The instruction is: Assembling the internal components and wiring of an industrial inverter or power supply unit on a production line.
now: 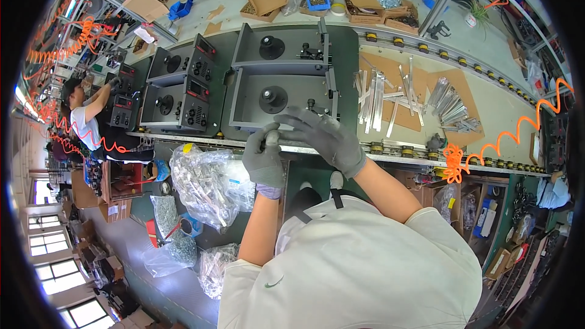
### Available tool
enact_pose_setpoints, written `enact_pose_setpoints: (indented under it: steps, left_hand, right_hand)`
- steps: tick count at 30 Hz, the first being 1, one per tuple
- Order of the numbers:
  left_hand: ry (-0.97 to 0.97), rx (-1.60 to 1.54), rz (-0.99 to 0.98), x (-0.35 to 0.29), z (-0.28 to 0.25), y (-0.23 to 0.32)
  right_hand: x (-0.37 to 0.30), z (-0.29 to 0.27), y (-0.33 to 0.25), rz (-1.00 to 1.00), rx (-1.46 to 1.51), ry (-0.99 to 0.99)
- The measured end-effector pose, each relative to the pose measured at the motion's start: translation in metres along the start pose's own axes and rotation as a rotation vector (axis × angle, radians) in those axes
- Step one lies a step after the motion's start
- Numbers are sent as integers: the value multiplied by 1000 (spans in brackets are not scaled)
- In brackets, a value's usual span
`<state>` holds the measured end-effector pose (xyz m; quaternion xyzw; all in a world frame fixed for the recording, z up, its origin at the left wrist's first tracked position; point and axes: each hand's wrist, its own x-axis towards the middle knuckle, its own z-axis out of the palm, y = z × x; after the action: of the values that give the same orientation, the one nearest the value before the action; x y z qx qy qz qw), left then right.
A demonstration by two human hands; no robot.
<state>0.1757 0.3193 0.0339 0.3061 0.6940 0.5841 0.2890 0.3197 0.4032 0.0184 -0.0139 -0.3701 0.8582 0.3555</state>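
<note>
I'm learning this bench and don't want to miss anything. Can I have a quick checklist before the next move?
1. Gloves on: ok; left hand and right hand both wear grey ones.
2. Both grips empty: cannot tell; the fingers hide it.
3. Nearer grey casing open on top: ok.
4. Silver strips neatly lined up: not ok; several lie crossed.
5. Orange coiled hose clear of hands: ok; it's off to the right.

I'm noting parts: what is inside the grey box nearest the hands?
Inside the grey box are a round black piece and, to its right, smaller black fittings. The right hand covers part of the near side; whatever lies behind it cannot be seen.
</note>
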Motion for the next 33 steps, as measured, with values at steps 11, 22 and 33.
enact_pose_setpoints:
  steps: [11,22,33]
  left_hand:
    - [-377,-305,-171,48,56,-33]
    - [-226,-266,37,130,56,-34]
    - [-639,-967,-570,96,98,-41]
  right_hand:
    - [31,-31,-10,-6,84,12]
    - [87,-42,-34,-141,305,220]
    - [134,-43,-7,-161,431,379]
